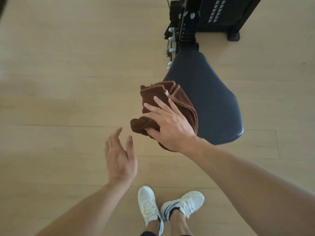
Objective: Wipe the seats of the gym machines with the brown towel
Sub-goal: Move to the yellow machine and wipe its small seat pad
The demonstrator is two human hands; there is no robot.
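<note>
A folded brown towel (180,101) lies over the near left edge of a dark blue padded seat (213,99). My right hand (167,124) presses flat on the towel, thumb curled under its lower fold, fingers spread across the top. Part of the towel hangs off the seat's edge below my palm. My left hand (120,156) hovers open to the left of the seat, fingers apart, holding nothing and touching nothing.
The seat joins a black machine frame (185,29) with bolts and a weight stack housing (225,11) at the top. Light wooden floor (68,82) stretches to the left. My feet in white trainers (170,206) stand just below the seat.
</note>
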